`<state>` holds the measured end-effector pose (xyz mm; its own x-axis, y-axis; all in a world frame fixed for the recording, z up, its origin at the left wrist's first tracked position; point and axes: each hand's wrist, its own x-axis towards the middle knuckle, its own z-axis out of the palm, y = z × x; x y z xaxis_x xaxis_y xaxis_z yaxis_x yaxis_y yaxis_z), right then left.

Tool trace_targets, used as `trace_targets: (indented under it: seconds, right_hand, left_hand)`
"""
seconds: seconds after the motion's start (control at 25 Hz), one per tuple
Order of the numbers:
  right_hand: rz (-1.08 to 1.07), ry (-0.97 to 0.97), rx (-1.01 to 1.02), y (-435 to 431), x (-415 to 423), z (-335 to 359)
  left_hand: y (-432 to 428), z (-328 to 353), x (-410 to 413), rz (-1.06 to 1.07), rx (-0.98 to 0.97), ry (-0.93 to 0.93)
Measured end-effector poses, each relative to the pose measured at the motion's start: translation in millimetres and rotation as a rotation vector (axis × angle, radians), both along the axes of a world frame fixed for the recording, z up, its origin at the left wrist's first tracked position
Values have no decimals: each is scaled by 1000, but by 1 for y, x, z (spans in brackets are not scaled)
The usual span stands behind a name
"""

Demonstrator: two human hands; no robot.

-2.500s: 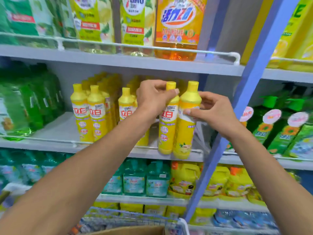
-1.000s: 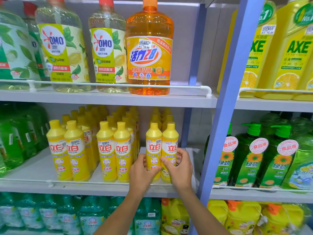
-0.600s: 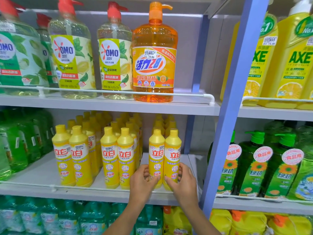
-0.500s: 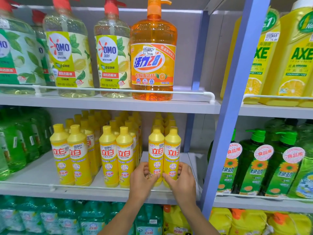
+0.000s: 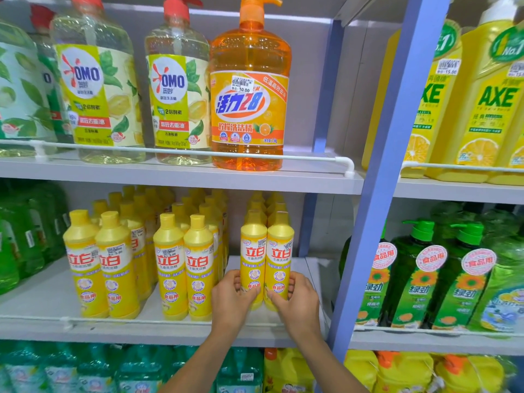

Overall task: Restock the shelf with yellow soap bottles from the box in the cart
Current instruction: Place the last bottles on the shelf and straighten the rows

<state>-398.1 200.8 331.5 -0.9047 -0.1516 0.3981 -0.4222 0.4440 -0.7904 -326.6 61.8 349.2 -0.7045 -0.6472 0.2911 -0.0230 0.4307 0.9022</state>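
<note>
Two yellow soap bottles stand upright side by side at the front right of the middle shelf (image 5: 42, 304). My left hand (image 5: 234, 297) wraps the lower part of the left bottle (image 5: 253, 251). My right hand (image 5: 296, 300) wraps the lower part of the right bottle (image 5: 280, 251). More yellow soap bottles stand behind them and in rows to the left (image 5: 170, 259). The cart and its box are out of view.
A white rail (image 5: 170, 321) runs along the shelf front. A blue upright post (image 5: 377, 194) stands right of my hands. Large pump bottles (image 5: 249, 89) fill the shelf above, green bottles (image 5: 419, 279) sit to the right, teal bottles (image 5: 85, 370) below.
The two bottles went from held in the air to standing on the middle shelf. My hands slid down to their lower parts. In the last half second almost nothing has moved.
</note>
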Motion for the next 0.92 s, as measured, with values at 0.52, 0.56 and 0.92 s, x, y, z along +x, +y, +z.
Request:
trace_targets:
  seconds: [0.52,0.56,0.92]
  right_hand:
    - [4,8,4,-2,-3,1]
    - [12,3,-9,-2,-4,2]
    - [14,55,-22,-2,-7,-3]
  left_hand:
    - [-2,7,-7,-9,21,-16]
    - [-2,6,-7,-4,18,-13]
    - [-4,2,-11,-7,-28,-50]
